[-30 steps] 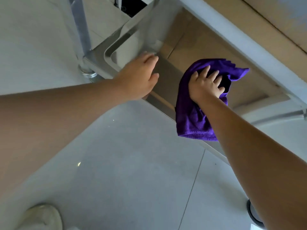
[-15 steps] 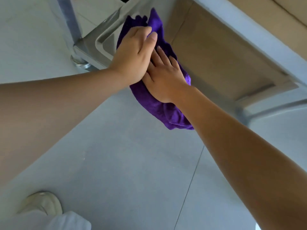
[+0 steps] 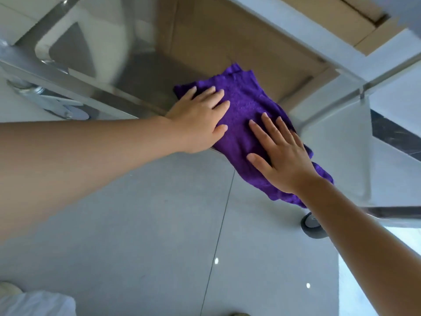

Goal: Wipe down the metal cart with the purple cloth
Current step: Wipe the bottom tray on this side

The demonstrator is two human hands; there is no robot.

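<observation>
While the crumpled purple microfibre cloth point(image 3: 246, 115) lies spread over the front edge of the shiny metal cart's lower shelf point(image 3: 145, 83), its lower end hanging off toward the pale grey tiled floor point(image 3: 159, 224), both hands press flat on it. The left hand point(image 3: 200, 119) has straight fingers, slightly apart, on the cloth's upper left part. The right hand point(image 3: 284, 156) lies beside it, fingers spread. A dark caster wheel point(image 3: 311, 225), probably the cart's, shows behind the right forearm.

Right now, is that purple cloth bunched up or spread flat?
Spread mostly flat. The purple cloth lies opened over the cart shelf's edge, both hands, left and right, pressing it with straight fingers.
</observation>
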